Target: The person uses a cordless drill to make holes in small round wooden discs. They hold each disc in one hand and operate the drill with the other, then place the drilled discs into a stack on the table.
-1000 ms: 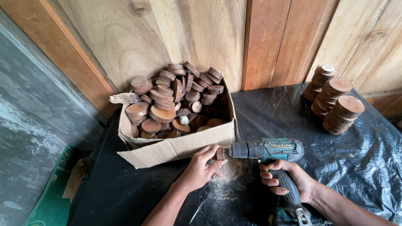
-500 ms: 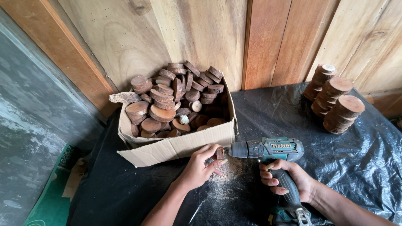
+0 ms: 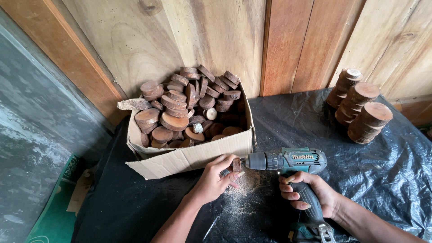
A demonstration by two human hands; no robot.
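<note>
Wooden plank wall (image 3: 216, 40): forms the backdrop, light and reddish boards set vertically.

Black plastic sheet (image 3: 387, 180): covers the work surface, wrinkled, with all items resting on it.

Cardboard box (image 3: 193, 157): open-topped, standing against the wall at the left of the sheet, front flap folded outward. It is filled with a loose heap of round wooden slices (image 3: 175, 121).

Stacked wooden discs (image 3: 362, 108): three leaning columns at the right rear, well apart from the box.

Cordless drill (image 3: 288, 163): teal and black body, held level, chuck pointing left toward the box front. The bit end meets the small wooden piece (image 3: 236, 164).

Right hand (image 3: 310, 195): clenched around the drill's pistol grip, fingers wrapped over the handle below the motor housing.

Left hand (image 3: 216, 180): grasping the small wooden piece between thumb and fingertips, holding it on edge just in front of the box's front wall and against the drill tip.

Sawdust (image 3: 238, 202): a pale scatter lies on the sheet directly beneath the wooden piece and between both hands
</note>
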